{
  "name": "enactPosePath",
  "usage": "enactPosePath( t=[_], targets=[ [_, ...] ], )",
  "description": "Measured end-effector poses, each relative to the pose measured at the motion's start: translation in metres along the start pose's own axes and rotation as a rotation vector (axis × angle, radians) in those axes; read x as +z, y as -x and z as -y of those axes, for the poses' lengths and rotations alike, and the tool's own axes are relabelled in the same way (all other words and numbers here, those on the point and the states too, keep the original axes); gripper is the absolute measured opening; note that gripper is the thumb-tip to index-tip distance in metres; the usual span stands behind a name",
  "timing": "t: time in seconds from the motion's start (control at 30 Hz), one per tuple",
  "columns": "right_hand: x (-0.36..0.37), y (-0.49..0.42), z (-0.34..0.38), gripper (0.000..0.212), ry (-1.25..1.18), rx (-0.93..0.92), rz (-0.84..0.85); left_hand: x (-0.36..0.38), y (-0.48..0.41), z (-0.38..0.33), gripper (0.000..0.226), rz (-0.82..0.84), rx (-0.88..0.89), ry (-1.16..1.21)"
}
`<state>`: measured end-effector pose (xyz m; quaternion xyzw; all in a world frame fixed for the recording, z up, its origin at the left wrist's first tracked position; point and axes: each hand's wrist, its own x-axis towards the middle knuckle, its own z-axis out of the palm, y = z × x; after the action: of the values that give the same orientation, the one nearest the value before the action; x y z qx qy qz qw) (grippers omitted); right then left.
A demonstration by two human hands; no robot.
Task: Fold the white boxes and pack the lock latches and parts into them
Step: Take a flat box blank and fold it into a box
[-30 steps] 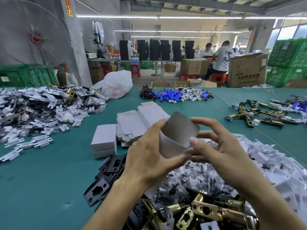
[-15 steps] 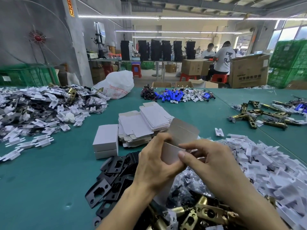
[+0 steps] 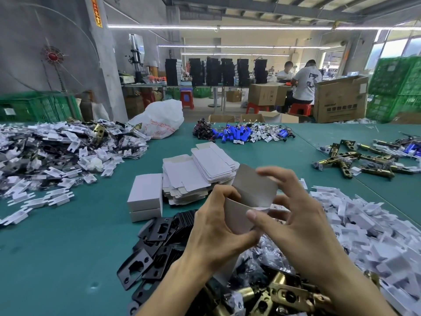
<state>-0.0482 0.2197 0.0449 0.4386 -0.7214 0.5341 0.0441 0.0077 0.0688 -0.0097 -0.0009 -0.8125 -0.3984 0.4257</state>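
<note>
A half-folded white cardboard box (image 3: 248, 197) is held above the green table (image 3: 57, 247). It is gripped by the curled fingers of the left hand (image 3: 216, 229) and pinched by the right hand (image 3: 298, 224), whose upper fingers are spread over the raised flap. Just behind, flat white box blanks (image 3: 193, 174) are stacked; brass lock latches (image 3: 287, 293) are heaped below the wrists.

green table (image 3: 68, 247), scattered lock parts (image 3: 57, 153)

Teal table (image 3: 57, 258), white flat boxes (image 3: 189, 176), black plates (image 3: 157, 247), brass latches (image 3: 289, 295), blue cylinders (image 3: 237, 134), green crates (image 3: 396, 87)
</note>
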Motion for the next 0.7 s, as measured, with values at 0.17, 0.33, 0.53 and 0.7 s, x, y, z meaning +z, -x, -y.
enactPosePath(
  t=[0.17,0.33,0.53,0.7],
  targets=[
    [0.001,-0.001,0.006,0.016,-0.049,-0.004,-0.017,0.001,0.0,-0.001,0.067,0.084,-0.022,0.009],
    [-0.001,-0.002,0.005,0.005,-0.134,0.066,-0.051,0.003,0.002,-0.005,0.079,0.079,0.001,-0.034],
    [0.0,0.0,0.008,0.011,-0.073,0.102,-0.098,0.003,0.002,-0.008,0.09,0.091,0.02,-0.01],
    [-0.001,0.0,0.012,0.014,-0.115,0.142,-0.155,0.005,0.004,-0.005,0.095,0.121,0.003,-0.035]
  ],
)
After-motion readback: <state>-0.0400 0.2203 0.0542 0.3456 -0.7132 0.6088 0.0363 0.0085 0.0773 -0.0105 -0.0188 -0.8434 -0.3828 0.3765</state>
